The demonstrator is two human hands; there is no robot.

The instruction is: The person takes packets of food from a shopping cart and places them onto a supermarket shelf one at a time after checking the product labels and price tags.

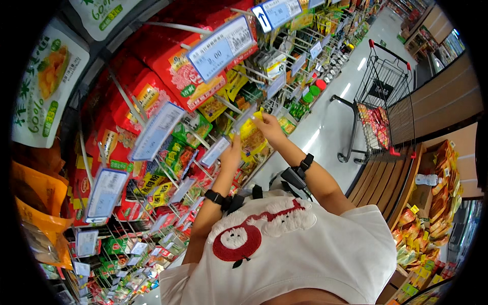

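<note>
A yellow seasoning packet (pixel 249 133) is spread between my two hands, in front of the hook rack. My right hand (pixel 271 129) pinches it near its upper right corner. At the packet's left edge, my left hand (pixel 231 152) has its thumb against it; the other fingers are partly hidden. Just above the packet, a clear price-tag holder (pixel 244 117) overlaps it. Green packets (pixel 194 129) hang to the left of my hands. Large red packets (pixel 190 80) hang on hooks above them.
Metal hooks with price tags (pixel 157 131) jut out from the rack. A shopping cart (pixel 385 91) with red packages (pixel 375 122) inside stands on the glossy floor (pixel 312 133) at right. Nearby is a slatted wooden display (pixel 381 179) with orange bags (pixel 438 206).
</note>
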